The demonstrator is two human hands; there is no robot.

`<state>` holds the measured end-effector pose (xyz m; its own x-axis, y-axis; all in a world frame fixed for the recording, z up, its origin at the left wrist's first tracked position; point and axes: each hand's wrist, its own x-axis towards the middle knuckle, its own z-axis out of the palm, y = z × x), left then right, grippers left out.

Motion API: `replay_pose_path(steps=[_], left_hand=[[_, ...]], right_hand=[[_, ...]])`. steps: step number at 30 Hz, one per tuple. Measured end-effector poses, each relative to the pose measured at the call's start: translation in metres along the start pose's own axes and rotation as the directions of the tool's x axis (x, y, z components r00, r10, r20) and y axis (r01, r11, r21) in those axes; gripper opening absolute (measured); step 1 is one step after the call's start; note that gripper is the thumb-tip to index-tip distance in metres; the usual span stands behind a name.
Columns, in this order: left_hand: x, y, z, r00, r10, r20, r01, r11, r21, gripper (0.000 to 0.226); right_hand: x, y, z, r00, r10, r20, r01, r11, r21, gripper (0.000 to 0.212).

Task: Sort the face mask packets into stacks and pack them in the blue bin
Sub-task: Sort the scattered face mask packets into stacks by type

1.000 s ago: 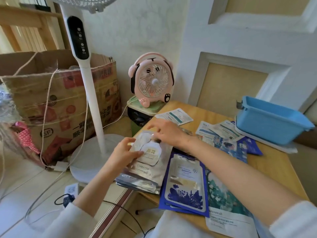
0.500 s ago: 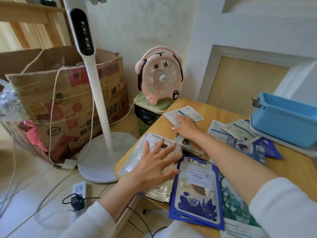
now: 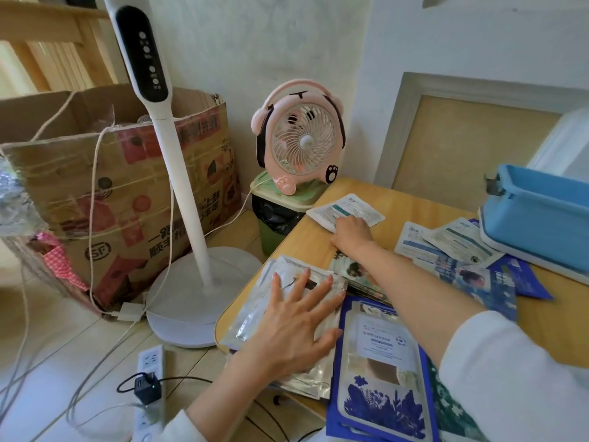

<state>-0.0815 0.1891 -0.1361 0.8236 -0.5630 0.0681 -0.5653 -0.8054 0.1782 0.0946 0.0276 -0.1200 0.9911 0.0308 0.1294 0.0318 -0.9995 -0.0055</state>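
Face mask packets lie spread over the wooden table (image 3: 401, 202). My left hand (image 3: 296, 320) presses flat, fingers spread, on a stack of silver packets (image 3: 255, 311) at the table's front left corner. My right hand (image 3: 352, 232) reaches to the far left corner and rests its fingers on a white packet with teal print (image 3: 357, 205). A stack of dark blue packets (image 3: 379, 371) lies to the right of the silver ones. More white and blue packets (image 3: 452, 247) lie by the blue bin (image 3: 541, 212), which stands at the right edge.
A pink desk fan (image 3: 301, 138) sits on a green waste bin (image 3: 274, 218) just past the table's far left corner. A white standing fan (image 3: 178, 161), a cardboard box (image 3: 111, 173) and a power strip (image 3: 149, 365) with cables occupy the floor to the left.
My left hand went from gripping the silver packets to pressing flat on them. My right hand moved away from the silver stack to the white packet at the far corner.
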Motion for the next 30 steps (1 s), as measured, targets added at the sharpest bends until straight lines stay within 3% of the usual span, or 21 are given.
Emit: replay_pose_path(steps=[4,6,7,9,11,13,16,18,19,21,23,25,28,30], left_hand=[[0.000,0.001,-0.001,1.000,-0.020,0.003,0.020,0.999,-0.033,0.071],[0.001,0.000,-0.001,1.000,-0.019,0.011,0.019,0.999,-0.038,0.071],[0.001,0.000,-0.001,1.000,-0.019,0.010,0.019,0.999,-0.035,0.071],[0.000,0.000,-0.001,1.000,-0.022,0.005,0.022,1.000,-0.022,0.070],[0.001,0.000,-0.003,1.000,-0.024,0.001,0.024,1.000,-0.018,0.071],[0.001,0.000,-0.008,0.999,-0.028,0.020,0.029,0.999,-0.045,0.074],[0.001,0.004,-0.017,0.998,-0.054,0.019,0.056,0.982,-0.181,0.078],[-0.001,0.014,-0.030,0.981,-0.184,-0.062,0.132,0.863,-0.487,0.068],[-0.003,0.021,-0.038,0.955,-0.288,-0.071,0.167,0.719,-0.675,0.058],[-0.005,0.030,-0.052,0.924,-0.380,-0.040,0.084,0.304,-0.949,0.048],[-0.005,0.036,-0.058,0.908,-0.416,-0.057,-0.048,0.031,-0.998,0.037],[-0.005,0.040,-0.059,0.884,-0.465,-0.046,-0.068,-0.031,-0.997,0.020],[-0.006,0.048,-0.053,0.873,-0.486,-0.039,-0.036,0.015,-0.999,0.013],[-0.008,0.054,-0.049,0.875,-0.482,-0.055,-0.027,0.064,-0.998,0.009]], right_hand=[[0.005,0.008,-0.004,0.998,-0.015,-0.060,0.015,1.000,-0.004,0.020],[0.005,0.011,-0.018,0.979,0.086,-0.186,-0.042,0.974,0.225,0.019],[0.004,0.012,-0.028,0.956,0.171,-0.237,-0.064,0.913,0.402,0.019],[-0.001,0.018,-0.050,0.913,0.333,-0.236,-0.035,0.640,0.767,0.021],[-0.013,0.027,-0.069,0.920,0.371,-0.127,0.003,0.317,0.948,0.023],[-0.029,0.036,-0.081,0.950,0.311,0.002,-0.019,0.051,0.999,0.013],[-0.058,0.047,-0.094,0.986,0.148,0.074,-0.048,-0.175,0.983,0.008],[-0.077,0.051,-0.102,0.996,0.047,0.080,-0.069,-0.206,0.976,0.014],[-0.086,0.053,-0.104,0.997,0.005,0.081,-0.078,-0.208,0.975,0.019],[-0.101,0.055,-0.104,0.996,-0.050,0.074,-0.083,-0.192,0.978,0.023],[-0.111,0.057,-0.103,0.995,-0.057,0.083,-0.091,-0.170,0.981,0.020],[-0.121,0.057,-0.104,0.988,-0.070,0.136,-0.146,-0.158,0.977,0.025],[-0.134,0.062,-0.105,0.985,-0.068,0.157,-0.163,-0.094,0.982,0.048],[-0.140,0.068,-0.104,0.991,0.020,0.134,-0.133,-0.036,0.990,0.049]])
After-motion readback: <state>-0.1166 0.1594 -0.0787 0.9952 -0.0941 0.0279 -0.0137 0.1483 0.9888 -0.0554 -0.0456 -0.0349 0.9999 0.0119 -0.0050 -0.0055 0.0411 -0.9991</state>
